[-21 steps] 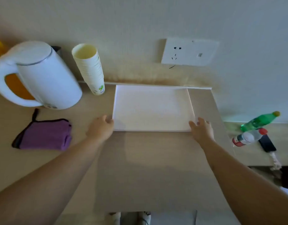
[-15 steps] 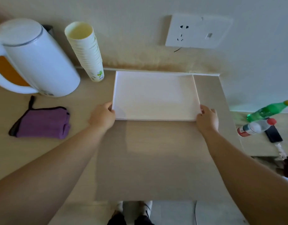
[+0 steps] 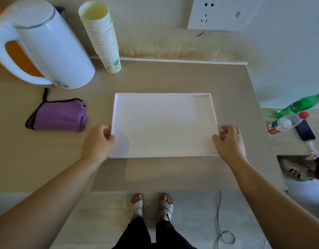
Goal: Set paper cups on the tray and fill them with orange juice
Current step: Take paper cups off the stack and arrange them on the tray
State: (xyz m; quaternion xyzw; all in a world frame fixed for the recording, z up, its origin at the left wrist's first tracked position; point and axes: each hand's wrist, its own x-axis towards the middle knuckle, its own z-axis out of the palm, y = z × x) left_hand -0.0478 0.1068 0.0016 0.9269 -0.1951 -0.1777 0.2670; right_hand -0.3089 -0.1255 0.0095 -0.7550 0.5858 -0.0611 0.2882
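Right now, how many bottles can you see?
2. Both stand on the low side shelf at the far right: a green bottle farther back and a clear bottle with a red cap just in front of it. More could be hidden beyond the picture's edge.
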